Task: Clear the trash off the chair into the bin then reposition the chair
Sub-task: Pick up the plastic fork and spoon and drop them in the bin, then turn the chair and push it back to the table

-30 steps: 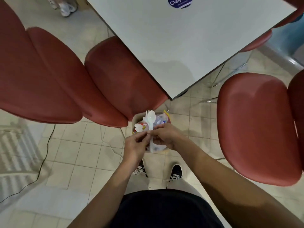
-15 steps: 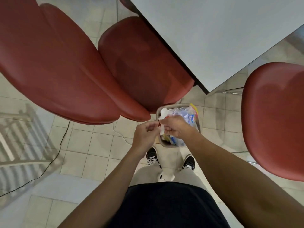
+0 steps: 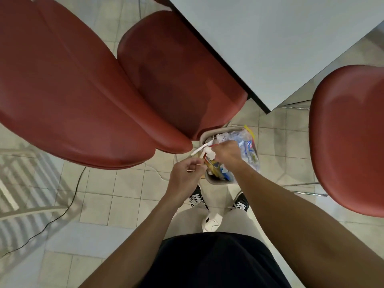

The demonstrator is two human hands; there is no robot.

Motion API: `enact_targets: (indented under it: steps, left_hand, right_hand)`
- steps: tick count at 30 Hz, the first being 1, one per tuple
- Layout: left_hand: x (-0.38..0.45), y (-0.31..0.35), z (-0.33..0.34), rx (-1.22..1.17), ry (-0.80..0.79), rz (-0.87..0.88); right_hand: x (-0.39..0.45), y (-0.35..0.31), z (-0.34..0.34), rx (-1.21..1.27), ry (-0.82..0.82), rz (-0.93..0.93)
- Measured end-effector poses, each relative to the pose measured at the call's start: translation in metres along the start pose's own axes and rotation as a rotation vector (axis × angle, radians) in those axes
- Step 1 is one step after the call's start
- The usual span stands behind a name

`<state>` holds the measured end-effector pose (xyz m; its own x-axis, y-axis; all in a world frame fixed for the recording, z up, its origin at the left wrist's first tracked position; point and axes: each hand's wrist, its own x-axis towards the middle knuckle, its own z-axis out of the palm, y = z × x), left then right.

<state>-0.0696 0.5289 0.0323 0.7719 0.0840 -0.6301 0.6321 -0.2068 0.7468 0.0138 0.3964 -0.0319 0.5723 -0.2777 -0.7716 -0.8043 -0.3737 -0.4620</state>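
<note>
A small beige bin (image 3: 214,181) stands on the tiled floor by my feet, full of clear plastic wrappers (image 3: 247,146) and coloured packets. My right hand (image 3: 225,151) is over the bin and grips white plastic cutlery (image 3: 202,149) and crumpled white trash. My left hand (image 3: 185,176) hovers just left of the bin and pinches a thin wooden toothpick (image 3: 195,166). The red chair seat (image 3: 176,73) lies beyond the bin, partly under the table; its surface shows no trash.
A white table (image 3: 280,42) fills the upper right. A large red chair back (image 3: 62,90) spreads on the left, and another red chair (image 3: 349,138) stands on the right. A black cable (image 3: 68,206) runs over the floor at left.
The view tilted further down and closer. The cutlery went from upright in both hands to low over the bin in my right hand. My left hand drew apart with a toothpick.
</note>
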Motion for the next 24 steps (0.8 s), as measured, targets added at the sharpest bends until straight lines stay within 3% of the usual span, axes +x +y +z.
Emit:
enact_targets:
  steps: [12, 24]
  left_hand:
    - [0.003, 0.033, 0.07, 0.128, -0.101, 0.137]
    - [-0.076, 0.047, 0.227, 0.235, -0.224, 0.234]
  right_hand:
    - [-0.019, 0.055, -0.081, 0.41, 0.023, -0.122]
    - [-0.071, 0.191, -0.248, 0.392, 0.152, -0.25]
